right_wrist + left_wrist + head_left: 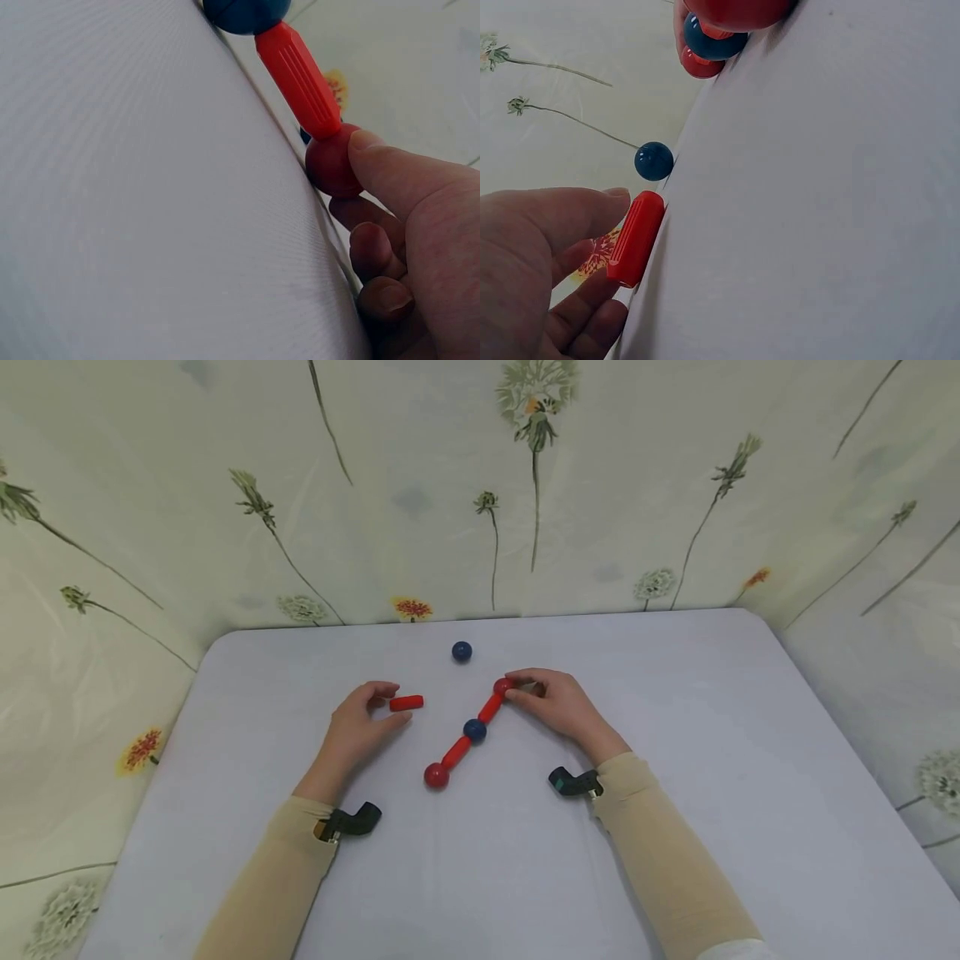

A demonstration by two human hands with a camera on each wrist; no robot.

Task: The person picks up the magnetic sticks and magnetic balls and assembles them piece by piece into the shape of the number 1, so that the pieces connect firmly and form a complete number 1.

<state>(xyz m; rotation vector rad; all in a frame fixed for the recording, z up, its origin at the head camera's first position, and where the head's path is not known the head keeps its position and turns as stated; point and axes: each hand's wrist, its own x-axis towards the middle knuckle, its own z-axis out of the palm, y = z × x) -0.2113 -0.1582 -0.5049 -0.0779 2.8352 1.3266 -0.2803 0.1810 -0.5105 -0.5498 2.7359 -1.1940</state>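
A chain of two red rods (456, 752) and three balls lies slantwise on the table, a blue ball (475, 731) at its middle and a red ball (437, 776) at its near end. With thumb and fingers, my right hand (558, 703) pinches the red ball (330, 161) at the far end. A loose red rod (637, 238) with grooved sides lies on the table to the left of the chain. Around that rod, my left hand (360, 731) holds its thumb and fingers apart; the head view shows a gap between thumb and rod.
A loose blue ball (462, 652) sits near the table's back edge, beyond both hands. The white table (480, 877) meets a flower-printed cloth (420, 543) at the back and sides. Each wrist wears a small black camera mount (356, 820).
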